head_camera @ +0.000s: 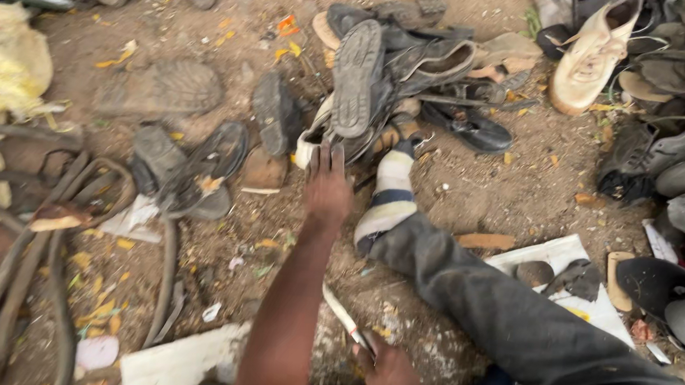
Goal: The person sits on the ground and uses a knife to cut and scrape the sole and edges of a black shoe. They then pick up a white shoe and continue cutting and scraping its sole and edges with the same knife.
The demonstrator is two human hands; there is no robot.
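Centre frame: left hand (328, 185), fingers spread flat, reaches to a dark shoe (358, 78) lying sole-up on the heap, fingertips just short of it, gripping nothing. Lower centre: right hand (389, 376) closed on a thin blade (345, 317). Striped sock (389, 197) just right of left hand. Cream sneaker (590, 53) upper right; rubber tubing (22, 272) lower left.

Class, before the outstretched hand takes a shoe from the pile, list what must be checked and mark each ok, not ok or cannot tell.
1. Left hand open, fingers spread toward the shoe pile: ok.
2. Left hand already gripping a shoe: not ok, fingertips only at the pile's edge.
3. Right hand holding the thin tool: ok.
4. Tool's tip clear of the outstretched leg: cannot tell.
5. Striped sock beside the hand, not under it: ok.
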